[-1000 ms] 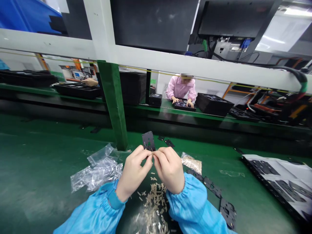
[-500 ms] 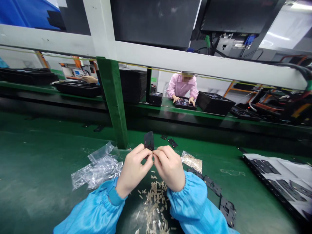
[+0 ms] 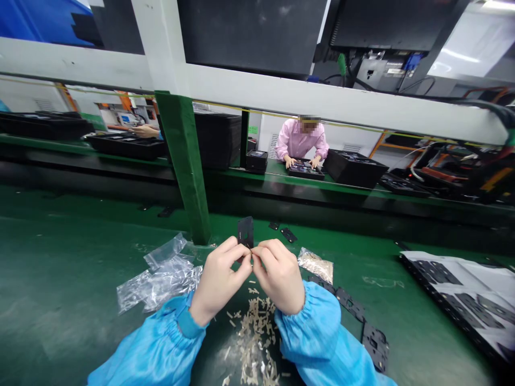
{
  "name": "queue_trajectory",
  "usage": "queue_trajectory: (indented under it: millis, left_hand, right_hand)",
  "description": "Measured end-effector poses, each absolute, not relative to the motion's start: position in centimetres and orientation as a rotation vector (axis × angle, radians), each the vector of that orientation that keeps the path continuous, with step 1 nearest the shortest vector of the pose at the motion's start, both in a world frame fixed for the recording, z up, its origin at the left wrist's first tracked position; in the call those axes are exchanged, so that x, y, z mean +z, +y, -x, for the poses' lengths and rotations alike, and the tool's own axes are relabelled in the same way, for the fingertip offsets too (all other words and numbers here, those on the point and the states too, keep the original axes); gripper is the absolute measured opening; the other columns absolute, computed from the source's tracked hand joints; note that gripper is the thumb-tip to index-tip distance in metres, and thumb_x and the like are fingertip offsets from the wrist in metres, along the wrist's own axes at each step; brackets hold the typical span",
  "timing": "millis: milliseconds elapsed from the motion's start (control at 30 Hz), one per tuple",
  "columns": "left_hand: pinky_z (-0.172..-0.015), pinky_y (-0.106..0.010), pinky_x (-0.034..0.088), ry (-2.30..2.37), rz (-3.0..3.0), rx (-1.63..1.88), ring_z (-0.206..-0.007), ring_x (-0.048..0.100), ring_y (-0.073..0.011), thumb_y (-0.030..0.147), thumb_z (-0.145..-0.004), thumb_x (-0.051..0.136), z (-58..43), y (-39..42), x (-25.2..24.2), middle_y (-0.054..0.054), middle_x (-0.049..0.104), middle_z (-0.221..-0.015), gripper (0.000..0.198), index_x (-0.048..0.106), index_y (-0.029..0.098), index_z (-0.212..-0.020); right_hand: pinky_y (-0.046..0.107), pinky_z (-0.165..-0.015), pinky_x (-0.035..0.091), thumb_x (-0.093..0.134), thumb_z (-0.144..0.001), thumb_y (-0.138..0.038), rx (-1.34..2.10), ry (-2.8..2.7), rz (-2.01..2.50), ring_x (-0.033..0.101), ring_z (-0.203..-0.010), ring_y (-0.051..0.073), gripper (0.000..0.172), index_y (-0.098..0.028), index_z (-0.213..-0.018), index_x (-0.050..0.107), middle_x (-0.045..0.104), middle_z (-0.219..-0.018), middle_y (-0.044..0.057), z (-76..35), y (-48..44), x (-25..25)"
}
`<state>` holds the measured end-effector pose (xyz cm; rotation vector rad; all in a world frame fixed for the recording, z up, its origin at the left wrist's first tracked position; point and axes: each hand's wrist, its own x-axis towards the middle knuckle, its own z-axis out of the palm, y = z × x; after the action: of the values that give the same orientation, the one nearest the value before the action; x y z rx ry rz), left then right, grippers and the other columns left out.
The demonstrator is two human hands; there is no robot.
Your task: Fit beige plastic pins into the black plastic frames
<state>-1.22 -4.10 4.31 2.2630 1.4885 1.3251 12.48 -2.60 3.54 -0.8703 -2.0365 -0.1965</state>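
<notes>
My left hand [image 3: 219,279] and my right hand [image 3: 278,274] meet fingertip to fingertip above the green bench. Both are closed in a pinch on a small flat black plate [image 3: 245,231] that stands upright between them. A tiny pale piece sits at the point where the fingertips touch. Below the hands lies a loose heap of small beige strips [image 3: 254,332]. Both arms wear light blue sleeves.
Crumpled clear plastic bags [image 3: 161,279] lie to the left, and a small bag of beige pieces [image 3: 316,265] to the right. Black plates [image 3: 364,327] lie in a row at right, near a tray [image 3: 462,300]. A green post [image 3: 185,171] stands ahead. A person in pink [image 3: 301,145] works opposite.
The black plate has turned from facing me to nearly edge-on between my fingertips. Both hands stay in the same place.
</notes>
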Motion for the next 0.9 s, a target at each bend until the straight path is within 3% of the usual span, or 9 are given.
queue_trajectory:
  millis: [233, 567, 900]
  left_hand:
    - [-0.056, -0.022, 0.038, 1.447, -2.232, 1.306, -0.060, 0.050, -0.0115, 0.014, -0.079, 0.046, 1.1, -4.1, 4.5, 0.001, 0.048, -0.063, 0.021, 0.057, 0.017, -0.062]
    - [-0.052, -0.022, 0.036, 1.309, -2.294, 1.408, -0.057, 0.046, -0.0107, 0.012, -0.077, 0.044, 2.1, -4.3, 5.4, 0.001, 0.045, -0.061, 0.020, 0.053, 0.017, -0.060]
    - [-0.055, -0.025, 0.038, 1.363, -2.473, 1.355, -0.060, 0.048, -0.0136, 0.015, -0.079, 0.043, 1.9, -4.8, 5.5, 0.000, 0.046, -0.061, 0.022, 0.057, 0.018, -0.063]
  right_hand:
    - [0.028, -0.059, 0.042, 0.043, -0.083, -0.010, -0.286, -2.001, 0.896, 0.050, -0.069, 0.016, 0.019, -0.016, -0.072, 0.057, 0.058, -0.073, 0.006, -12.3, -2.6, 3.5]
    - [0.028, -0.061, 0.043, 0.043, -0.072, -0.006, 0.107, -1.930, 0.854, 0.051, -0.069, 0.015, 0.021, -0.017, -0.078, 0.060, 0.053, -0.077, 0.004, -13.7, -3.4, 5.3]
    - [0.026, -0.062, 0.046, 0.051, -0.081, -0.017, 0.325, -1.925, 0.791, 0.054, -0.069, 0.013, 0.010, -0.018, -0.075, 0.059, 0.054, -0.077, 0.003, -13.3, -3.7, 5.7]
